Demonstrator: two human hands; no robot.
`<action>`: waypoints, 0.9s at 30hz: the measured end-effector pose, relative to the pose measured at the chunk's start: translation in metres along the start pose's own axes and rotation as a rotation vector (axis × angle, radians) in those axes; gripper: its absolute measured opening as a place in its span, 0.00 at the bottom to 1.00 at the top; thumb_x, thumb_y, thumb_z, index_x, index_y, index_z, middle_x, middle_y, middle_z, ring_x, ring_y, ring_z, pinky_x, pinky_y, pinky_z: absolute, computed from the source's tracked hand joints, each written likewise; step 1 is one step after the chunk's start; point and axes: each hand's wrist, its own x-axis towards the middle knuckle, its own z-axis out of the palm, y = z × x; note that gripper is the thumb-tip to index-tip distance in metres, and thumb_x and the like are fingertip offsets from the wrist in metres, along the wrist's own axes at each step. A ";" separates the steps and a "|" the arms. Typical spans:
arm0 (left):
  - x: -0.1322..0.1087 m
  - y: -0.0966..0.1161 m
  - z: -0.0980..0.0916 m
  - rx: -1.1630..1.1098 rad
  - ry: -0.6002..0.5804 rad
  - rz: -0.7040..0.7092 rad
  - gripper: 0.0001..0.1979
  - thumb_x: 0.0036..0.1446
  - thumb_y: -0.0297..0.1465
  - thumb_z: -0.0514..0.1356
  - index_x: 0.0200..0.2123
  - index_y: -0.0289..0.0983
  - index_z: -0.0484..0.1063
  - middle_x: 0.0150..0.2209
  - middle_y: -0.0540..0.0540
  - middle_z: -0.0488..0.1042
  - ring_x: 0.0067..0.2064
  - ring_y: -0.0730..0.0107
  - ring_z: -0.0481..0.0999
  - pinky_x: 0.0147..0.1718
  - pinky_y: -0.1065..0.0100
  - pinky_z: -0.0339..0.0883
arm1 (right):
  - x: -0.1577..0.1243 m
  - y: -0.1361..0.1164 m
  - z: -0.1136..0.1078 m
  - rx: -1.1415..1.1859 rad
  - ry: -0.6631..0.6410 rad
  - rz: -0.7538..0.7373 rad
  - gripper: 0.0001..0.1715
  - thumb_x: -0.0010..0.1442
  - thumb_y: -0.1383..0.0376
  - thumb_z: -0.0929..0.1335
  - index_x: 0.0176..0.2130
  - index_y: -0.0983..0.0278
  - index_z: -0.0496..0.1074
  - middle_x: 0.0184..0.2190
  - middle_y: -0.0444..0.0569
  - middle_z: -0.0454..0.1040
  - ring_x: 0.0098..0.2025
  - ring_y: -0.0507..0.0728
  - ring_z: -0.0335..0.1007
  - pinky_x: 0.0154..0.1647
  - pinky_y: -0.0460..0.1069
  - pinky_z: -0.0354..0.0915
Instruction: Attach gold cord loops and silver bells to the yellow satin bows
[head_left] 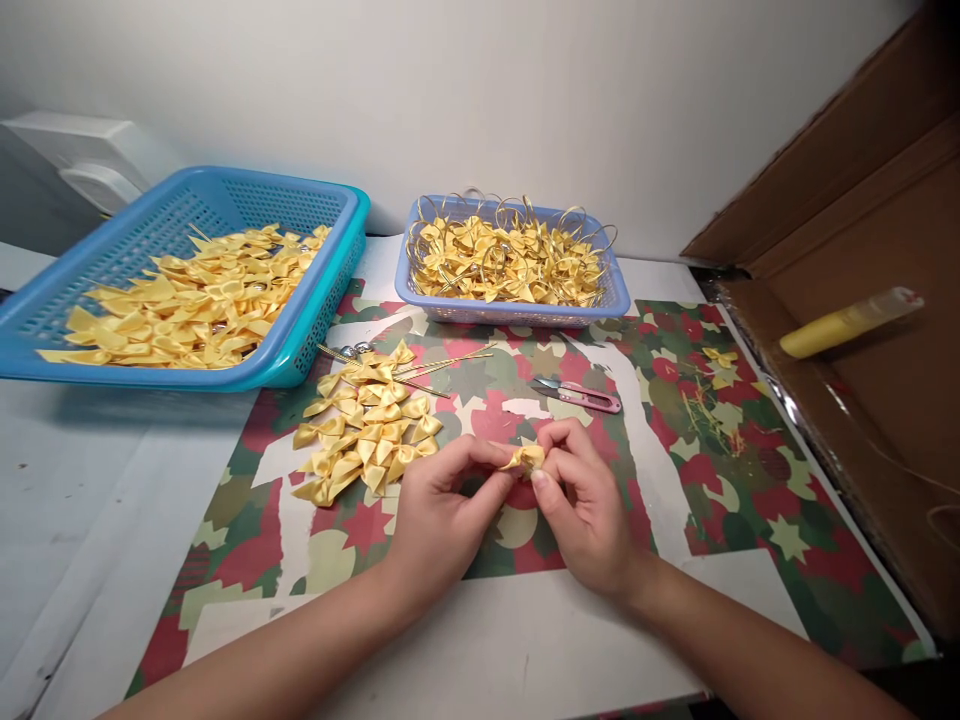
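Note:
Both hands meet over the patterned mat [675, 440] near the table's middle, pinching one small yellow ribbon bow [527, 458] between them. My left hand [442, 510] grips its left side with thumb and fingers closed. My right hand [581, 500] pinches its right side. A loose pile of yellow bows [367, 425] lies just left of my left hand, with thin gold cords [435, 370] beside it. Pink thread snips [581, 396] lie just beyond my hands.
A large blue basket [330, 290] of flat yellow bows stands at the back left. A smaller lavender basket [615, 295] holds bows with gold loops. A cardboard box [862, 300] with a yellow tube [847, 322] sits at the right. A white wall is behind.

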 end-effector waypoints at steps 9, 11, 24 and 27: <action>-0.001 -0.001 0.001 -0.099 -0.030 0.010 0.10 0.51 0.19 0.62 0.28 0.40 0.76 0.31 0.51 0.82 0.34 0.72 0.81 0.33 0.74 0.75 | 0.000 -0.005 -0.003 0.022 -0.006 0.019 0.14 0.62 0.70 0.61 0.25 0.62 0.55 0.33 0.46 0.58 0.36 0.55 0.59 0.35 0.51 0.60; -0.001 -0.001 0.001 -0.126 -0.035 0.010 0.10 0.52 0.19 0.61 0.28 0.40 0.75 0.33 0.50 0.82 0.36 0.70 0.82 0.34 0.73 0.76 | 0.000 -0.007 -0.005 0.024 -0.002 0.012 0.14 0.61 0.71 0.61 0.24 0.62 0.55 0.34 0.46 0.58 0.36 0.54 0.60 0.35 0.51 0.60; 0.001 -0.004 -0.002 -0.010 -0.094 0.141 0.08 0.56 0.20 0.61 0.31 0.40 0.71 0.37 0.49 0.76 0.40 0.72 0.77 0.38 0.71 0.72 | 0.002 -0.009 -0.011 0.037 -0.030 -0.030 0.13 0.59 0.73 0.62 0.24 0.63 0.57 0.37 0.47 0.62 0.39 0.54 0.63 0.36 0.49 0.61; 0.004 -0.003 -0.003 0.112 -0.057 0.215 0.07 0.53 0.22 0.64 0.30 0.39 0.70 0.33 0.49 0.71 0.38 0.70 0.74 0.35 0.70 0.70 | 0.002 -0.009 -0.010 0.062 -0.029 -0.023 0.14 0.60 0.73 0.61 0.24 0.63 0.58 0.33 0.46 0.60 0.34 0.52 0.61 0.29 0.47 0.59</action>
